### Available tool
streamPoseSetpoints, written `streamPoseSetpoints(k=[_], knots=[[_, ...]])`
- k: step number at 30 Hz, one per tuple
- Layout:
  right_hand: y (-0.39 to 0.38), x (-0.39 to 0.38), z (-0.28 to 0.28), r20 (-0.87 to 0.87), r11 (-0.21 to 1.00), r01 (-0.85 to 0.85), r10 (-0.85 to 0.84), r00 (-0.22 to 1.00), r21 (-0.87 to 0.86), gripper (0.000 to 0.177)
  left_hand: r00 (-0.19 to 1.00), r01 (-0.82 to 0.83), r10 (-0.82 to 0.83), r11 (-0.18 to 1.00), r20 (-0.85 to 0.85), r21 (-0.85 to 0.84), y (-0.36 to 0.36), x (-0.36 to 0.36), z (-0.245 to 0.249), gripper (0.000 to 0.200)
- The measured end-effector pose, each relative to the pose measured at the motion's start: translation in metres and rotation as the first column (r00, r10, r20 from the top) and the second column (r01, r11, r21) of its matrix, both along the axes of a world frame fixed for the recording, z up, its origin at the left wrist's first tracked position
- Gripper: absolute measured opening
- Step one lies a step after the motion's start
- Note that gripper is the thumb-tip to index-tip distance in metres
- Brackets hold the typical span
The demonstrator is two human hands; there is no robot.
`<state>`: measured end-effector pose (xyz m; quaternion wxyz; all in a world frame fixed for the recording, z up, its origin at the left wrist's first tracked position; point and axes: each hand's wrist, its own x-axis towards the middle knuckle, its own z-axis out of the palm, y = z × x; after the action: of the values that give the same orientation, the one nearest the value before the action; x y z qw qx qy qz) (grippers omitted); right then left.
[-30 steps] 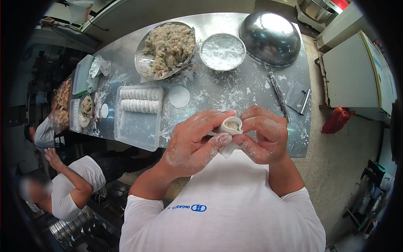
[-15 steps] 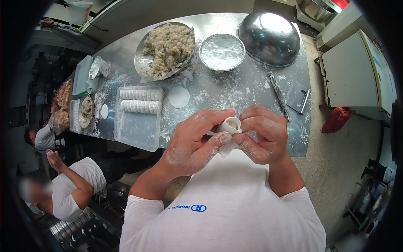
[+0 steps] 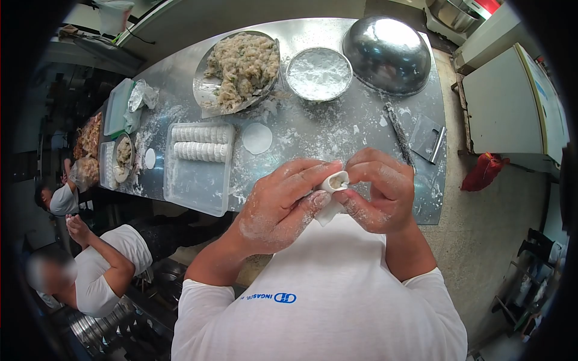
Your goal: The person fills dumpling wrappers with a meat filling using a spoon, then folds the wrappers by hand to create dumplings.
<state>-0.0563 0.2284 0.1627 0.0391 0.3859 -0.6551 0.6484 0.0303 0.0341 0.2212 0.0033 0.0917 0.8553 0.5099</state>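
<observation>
Between my two floury hands is a white dumpling (image 3: 335,182), its wrapper curled round a pale filling that shows at the open end. My left hand (image 3: 286,204) grips it from the left, fingers above and thumb below. From the right, my right hand (image 3: 382,189) pinches its edge with thumb and fingertips. A loose flap of wrapper hangs below the thumbs. One flat round wrapper (image 3: 257,139) lies on the table beyond my left hand. A clear plastic tray (image 3: 198,191) further left holds two rows of white rounds.
On the steel table (image 3: 367,123) stand a large dish of filling (image 3: 244,69), a bowl of white flour (image 3: 319,74) and an upturned metal bowl (image 3: 387,56). A dark stick (image 3: 398,135) and a metal scraper (image 3: 428,141) lie right. Co-workers (image 3: 111,265) are at left.
The dumpling's open end has narrowed and tilted slightly between my fingers. My right fingers have shifted a little along its edge; both hands still hold it.
</observation>
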Motion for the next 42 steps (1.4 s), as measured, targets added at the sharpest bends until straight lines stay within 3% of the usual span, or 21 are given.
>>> streamPoseSetpoints(k=[6,9,18,21,24,27,31,34,36,39,42], knots=[[0.000,0.001,0.004,-0.011,0.999,-0.039,0.039,0.999,0.006,0.018,0.992,-0.114,0.105,0.984,0.071,0.136,0.003,0.002,-0.006,0.040],[0.000,0.000,0.002,-0.044,0.999,-0.036,0.037,0.998,0.018,0.018,0.999,-0.038,0.038,0.999,-0.018,-0.001,0.001,-0.001,-0.001,0.039],[-0.001,0.000,0.005,-0.024,1.000,0.006,-0.005,1.000,0.007,0.017,0.999,-0.010,0.011,1.000,-0.039,0.028,-0.001,0.000,-0.003,0.038],[0.000,-0.002,0.004,-0.069,0.999,-0.027,0.029,0.997,0.021,0.017,0.999,-0.035,0.036,0.998,0.000,0.057,-0.001,-0.002,-0.005,0.037],[-0.001,0.000,0.007,-0.049,1.000,-0.024,0.025,0.998,0.018,0.017,0.987,-0.147,0.131,0.969,0.091,0.199,0.004,0.002,-0.007,0.036],[-0.002,0.000,0.004,-0.067,0.999,-0.020,0.022,0.998,0.026,0.017,0.997,-0.072,0.072,0.994,-0.003,0.079,0.001,0.000,-0.005,0.035],[-0.002,-0.003,0.004,-0.120,0.999,-0.012,0.017,0.993,0.049,0.017,0.998,-0.069,0.067,0.993,0.017,0.101,0.001,-0.001,-0.005,0.033],[-0.002,0.000,0.009,-0.025,0.999,0.031,-0.030,0.999,0.024,0.017,0.998,-0.056,0.057,0.993,-0.007,0.104,0.000,-0.001,-0.007,0.033],[-0.002,-0.002,0.005,-0.058,1.000,0.010,-0.009,0.998,0.024,0.017,0.999,-0.018,0.022,0.997,-0.049,0.081,-0.002,-0.002,-0.009,0.033],[-0.002,-0.003,0.005,-0.092,1.000,-0.006,0.008,0.996,0.016,0.017,0.999,-0.043,0.040,0.996,0.036,0.076,0.000,-0.005,-0.005,0.032],[-0.002,-0.001,0.007,-0.062,1.000,-0.012,0.012,0.998,0.014,0.017,0.987,-0.148,0.125,0.953,0.104,0.265,0.004,-0.001,-0.014,0.030]])
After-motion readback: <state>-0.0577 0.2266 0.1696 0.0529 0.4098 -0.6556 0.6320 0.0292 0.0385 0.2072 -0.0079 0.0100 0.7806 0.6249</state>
